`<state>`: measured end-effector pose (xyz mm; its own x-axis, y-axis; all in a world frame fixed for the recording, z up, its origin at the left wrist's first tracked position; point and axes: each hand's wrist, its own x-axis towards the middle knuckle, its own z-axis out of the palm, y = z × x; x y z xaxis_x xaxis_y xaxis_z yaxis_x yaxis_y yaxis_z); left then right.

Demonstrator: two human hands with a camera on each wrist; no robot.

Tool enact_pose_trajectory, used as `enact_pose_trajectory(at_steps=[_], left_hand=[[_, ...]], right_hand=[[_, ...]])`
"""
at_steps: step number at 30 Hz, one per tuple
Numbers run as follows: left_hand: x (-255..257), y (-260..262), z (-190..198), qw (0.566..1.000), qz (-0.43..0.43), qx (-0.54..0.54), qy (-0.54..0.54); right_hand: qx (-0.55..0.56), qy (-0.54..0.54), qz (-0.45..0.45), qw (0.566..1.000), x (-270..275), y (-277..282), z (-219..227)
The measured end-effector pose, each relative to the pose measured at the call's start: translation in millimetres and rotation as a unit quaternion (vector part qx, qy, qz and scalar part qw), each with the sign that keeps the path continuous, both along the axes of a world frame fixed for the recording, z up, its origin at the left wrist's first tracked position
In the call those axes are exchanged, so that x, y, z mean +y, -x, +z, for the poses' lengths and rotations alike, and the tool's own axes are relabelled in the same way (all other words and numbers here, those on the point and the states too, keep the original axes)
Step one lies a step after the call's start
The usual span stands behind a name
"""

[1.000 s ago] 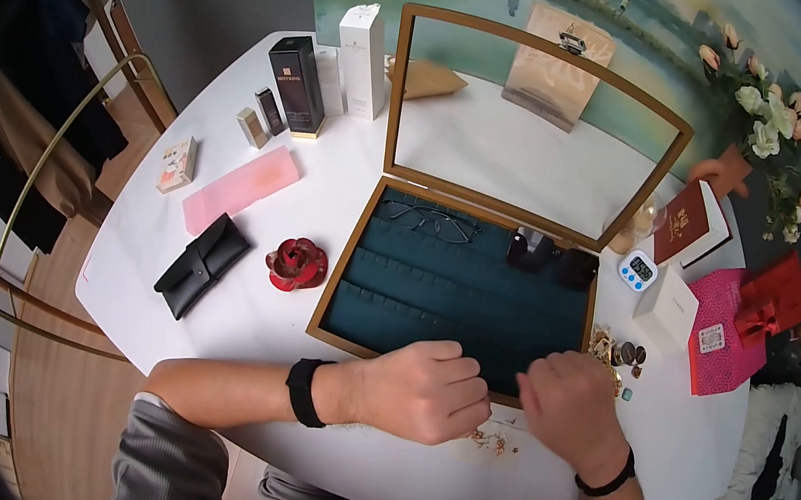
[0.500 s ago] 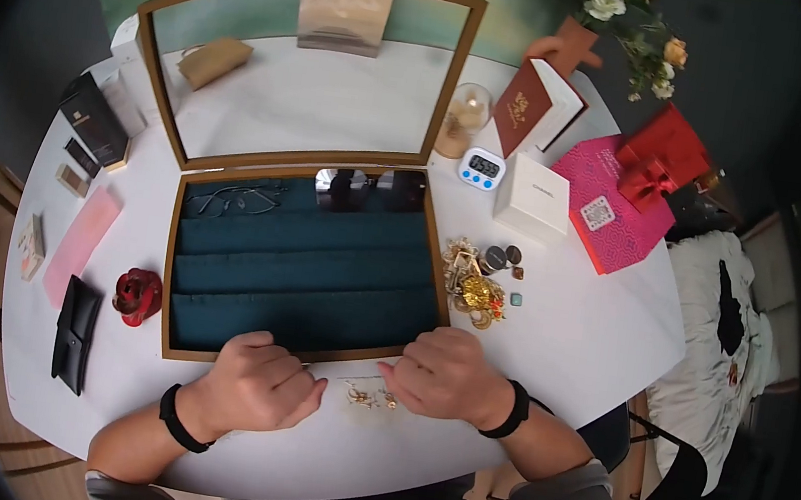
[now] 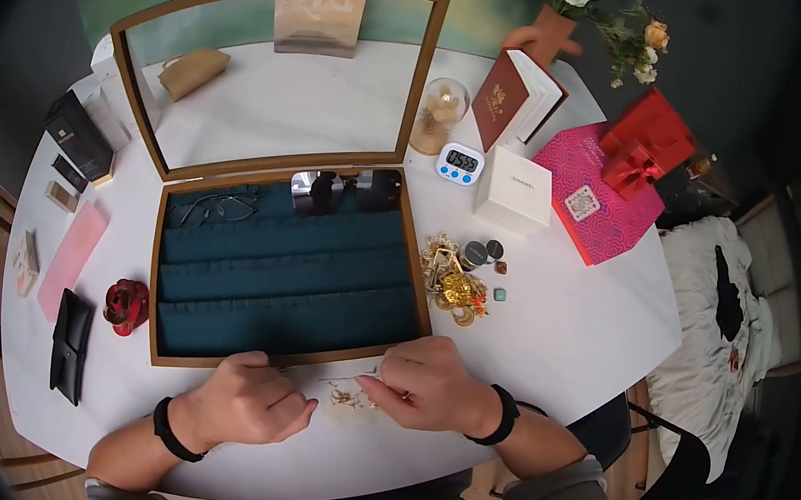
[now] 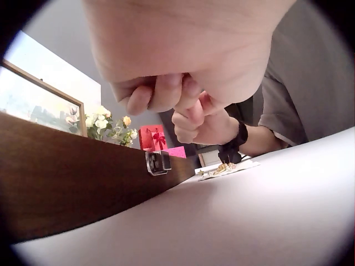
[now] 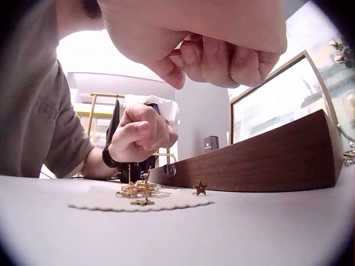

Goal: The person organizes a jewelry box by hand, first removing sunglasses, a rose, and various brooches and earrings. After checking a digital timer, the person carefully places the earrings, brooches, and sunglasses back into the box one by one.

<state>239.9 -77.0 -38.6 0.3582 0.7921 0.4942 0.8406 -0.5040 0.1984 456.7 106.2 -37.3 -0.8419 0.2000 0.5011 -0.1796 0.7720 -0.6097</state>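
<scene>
Both hands are curled into fists at the front edge of a wooden display case, with nothing visible in either. My left hand (image 3: 252, 402) hovers over the white table before the case's front left. The right hand (image 3: 429, 384) is by its front right corner. Between them lies a small heap of gold earrings (image 5: 138, 191) on a thin scallop-edged sheet (image 5: 100, 208), a gold star (image 5: 200, 188) beside it. The case (image 3: 158, 270) stands with its glass lid (image 3: 421, 83) raised; its dark teal lining holds eyeglasses (image 3: 216, 205) and sunglasses (image 3: 318, 192) at the back.
Right of the case are piled gold jewellery (image 3: 456, 285), a timer (image 3: 459, 163), a white box (image 3: 515, 192) and a pink bag (image 3: 592, 199). On the left are a red rose-shaped ornament (image 3: 126, 306), a black pouch (image 3: 69, 346) and a pink slab (image 3: 74, 260).
The head view has swung to the right, so the case appears farther left. The hands have drawn slightly apart, showing more of the earrings; both keep their curled fingers.
</scene>
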Motion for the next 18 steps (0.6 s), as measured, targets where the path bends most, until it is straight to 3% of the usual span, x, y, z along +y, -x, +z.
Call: enact_pose_trajectory(at_steps=[9,18], left_hand=[[-1,-4,-7,1.000,0.013,-0.017,0.001],[-4,-12,-17,1.000,0.024,-0.007,-0.011]], right_hand=[[-0.067,-0.085,-0.006,0.994,0,6,-5],[-0.074,-0.074,0.013,0.994,-4,10,2]])
